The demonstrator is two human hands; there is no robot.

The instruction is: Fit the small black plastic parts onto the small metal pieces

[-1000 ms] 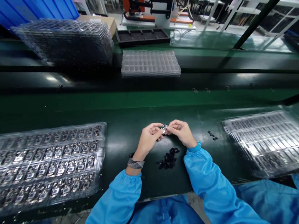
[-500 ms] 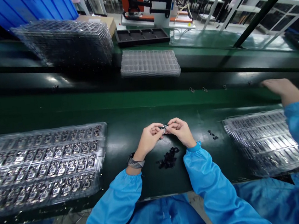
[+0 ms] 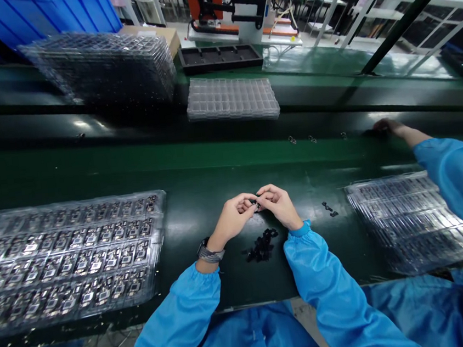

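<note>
My left hand (image 3: 233, 216) and my right hand (image 3: 278, 206) meet at the middle of the green bench. Between their fingertips they pinch a small dark electronic part (image 3: 257, 205) with a bit of shine; fingers cover most of it, so its exact kind is unclear. Just below the hands lies a loose pile of small black pieces (image 3: 260, 246). A few more black pieces (image 3: 329, 209) rest to the right of my right hand.
At left sits a clear tray (image 3: 162, 216) of small circuit boards; another clear tray (image 3: 356, 196) is at right. Beyond runs a belt (image 3: 221, 151) carrying small parts (image 3: 313, 139). A co-worker's hand (image 3: 390, 126) reaches over it. Stacked clear trays (image 3: 232, 97) stand behind.
The small parts on the belt have shifted left. The co-worker's hand has moved left and lower over the belt. My fingers have turned the small part slightly; my hands stay in place.
</note>
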